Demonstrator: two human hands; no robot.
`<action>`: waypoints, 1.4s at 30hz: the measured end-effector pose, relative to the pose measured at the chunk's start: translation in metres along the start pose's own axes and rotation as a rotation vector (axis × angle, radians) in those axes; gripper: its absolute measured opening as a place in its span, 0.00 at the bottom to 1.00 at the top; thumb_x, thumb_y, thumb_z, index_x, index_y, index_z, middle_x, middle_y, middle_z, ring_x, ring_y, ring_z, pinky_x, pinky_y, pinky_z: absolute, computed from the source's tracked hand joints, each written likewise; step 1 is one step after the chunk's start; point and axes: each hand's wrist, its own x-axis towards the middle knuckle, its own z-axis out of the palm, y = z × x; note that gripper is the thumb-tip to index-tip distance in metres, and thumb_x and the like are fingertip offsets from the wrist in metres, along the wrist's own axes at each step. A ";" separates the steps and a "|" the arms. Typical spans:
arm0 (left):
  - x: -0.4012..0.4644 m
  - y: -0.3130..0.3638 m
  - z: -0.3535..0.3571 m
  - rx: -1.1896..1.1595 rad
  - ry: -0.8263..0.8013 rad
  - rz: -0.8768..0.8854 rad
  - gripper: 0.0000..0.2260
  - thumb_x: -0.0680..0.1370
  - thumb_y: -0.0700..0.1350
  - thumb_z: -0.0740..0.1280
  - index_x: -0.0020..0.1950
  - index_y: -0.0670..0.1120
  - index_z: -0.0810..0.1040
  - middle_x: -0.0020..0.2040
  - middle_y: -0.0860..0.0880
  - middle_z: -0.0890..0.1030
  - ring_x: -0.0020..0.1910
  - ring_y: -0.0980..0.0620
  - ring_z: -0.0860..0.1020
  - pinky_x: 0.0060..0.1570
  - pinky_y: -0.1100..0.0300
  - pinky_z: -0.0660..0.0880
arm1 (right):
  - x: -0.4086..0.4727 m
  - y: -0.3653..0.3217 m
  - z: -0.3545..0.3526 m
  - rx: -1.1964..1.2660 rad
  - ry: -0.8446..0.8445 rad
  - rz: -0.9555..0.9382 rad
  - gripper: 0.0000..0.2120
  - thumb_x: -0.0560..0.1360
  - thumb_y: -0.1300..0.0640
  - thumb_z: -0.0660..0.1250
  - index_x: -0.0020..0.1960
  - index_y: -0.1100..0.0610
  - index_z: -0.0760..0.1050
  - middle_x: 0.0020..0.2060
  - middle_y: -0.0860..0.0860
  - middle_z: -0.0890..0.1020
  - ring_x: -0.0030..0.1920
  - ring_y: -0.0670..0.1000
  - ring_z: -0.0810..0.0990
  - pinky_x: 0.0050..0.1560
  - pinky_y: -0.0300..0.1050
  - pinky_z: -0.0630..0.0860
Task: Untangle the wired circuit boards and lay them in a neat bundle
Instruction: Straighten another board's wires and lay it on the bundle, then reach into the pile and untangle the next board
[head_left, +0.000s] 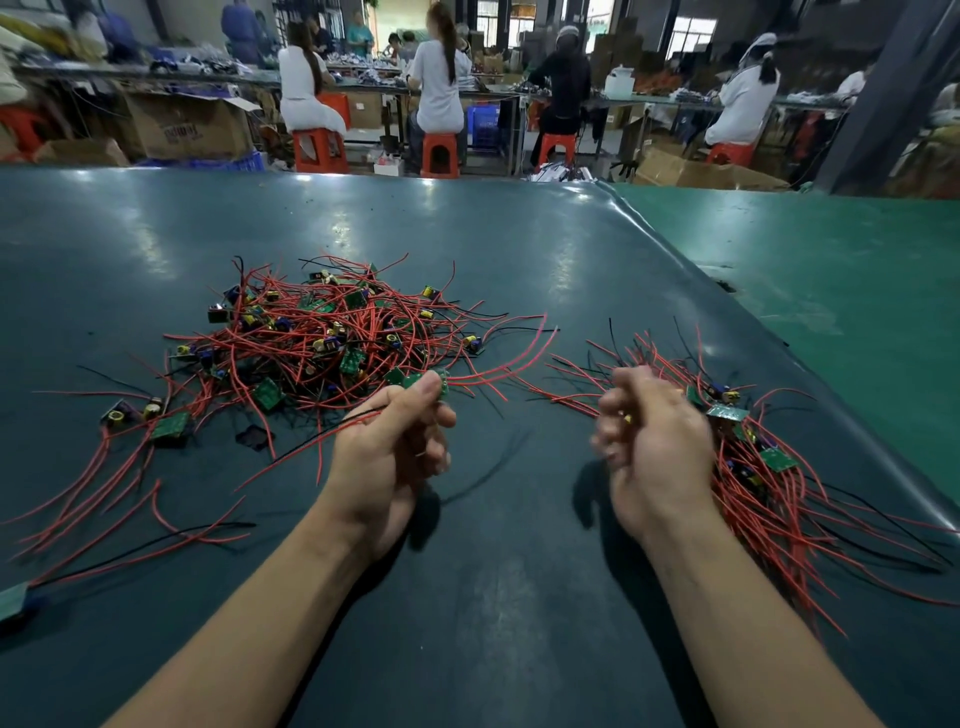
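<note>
The tangled heap of wired circuit boards (322, 332) lies left of centre in the frame on the dark green table mat (519, 249), its red and black leads crossing in every direction. At its near edge the left hand (389, 447) pinches one small green board (434, 382) between thumb and curled fingers, and that board's red and black wires (311, 441) trail down to the left across the mat. The sorted bundle (763, 467) sits at the right of the frame, boards clustered together and leads fanned toward the lower right. The right hand (654, 447) hangs just beside this bundle with fingers curled; it is motion-blurred, so whether it grips anything I cannot tell.

The main risk, as I judge it, is that the pinched board's leads remain looped through the heap: a quick pull could drag neighbouring boards along, tighten the knot, or strain a solder joint. Stray boards at the left (169, 428) could also be swept further off. A careless drop could scatter the bundle's alignment.
</note>
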 end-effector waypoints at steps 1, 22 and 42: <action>-0.001 0.000 0.001 0.004 -0.015 -0.023 0.11 0.69 0.48 0.71 0.36 0.46 0.70 0.28 0.49 0.75 0.22 0.55 0.65 0.25 0.63 0.62 | -0.008 0.006 0.004 -0.147 -0.147 0.033 0.07 0.79 0.62 0.64 0.43 0.57 0.76 0.27 0.50 0.74 0.20 0.43 0.67 0.19 0.33 0.60; 0.000 -0.005 0.004 0.102 -0.082 -0.108 0.19 0.67 0.61 0.71 0.30 0.46 0.76 0.20 0.49 0.65 0.17 0.56 0.59 0.23 0.68 0.56 | -0.021 0.007 0.008 0.169 0.345 -0.025 0.12 0.77 0.49 0.68 0.42 0.55 0.71 0.36 0.52 0.80 0.22 0.44 0.75 0.20 0.33 0.68; 0.023 -0.011 -0.035 1.588 0.183 0.557 0.13 0.73 0.41 0.71 0.57 0.48 0.81 0.55 0.49 0.79 0.56 0.43 0.70 0.57 0.48 0.67 | -0.026 0.020 0.013 -0.114 0.003 0.002 0.12 0.81 0.56 0.62 0.41 0.58 0.77 0.25 0.48 0.76 0.20 0.45 0.67 0.20 0.34 0.61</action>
